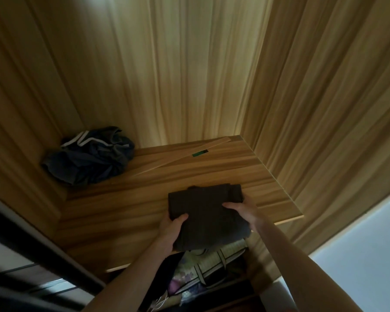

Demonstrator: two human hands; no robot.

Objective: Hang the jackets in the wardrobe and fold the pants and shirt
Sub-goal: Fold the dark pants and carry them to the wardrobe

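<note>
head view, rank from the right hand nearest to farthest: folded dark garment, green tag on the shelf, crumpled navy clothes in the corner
From the right hand:
1. Folded dark garment: held under its fingers, at the shelf's front edge.
2. Green tag: farther back on the shelf, near the rear wall.
3. Crumpled navy clothes: far left back corner.

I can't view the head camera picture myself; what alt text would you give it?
Two bare hands, left hand and right hand, grip a folded dark garment at the front of a wooden wardrobe shelf, part of it overhanging the edge. A crumpled dark blue garment with white stripes lies in the back left corner, and patterned fabric items sit below the shelf.
</note>
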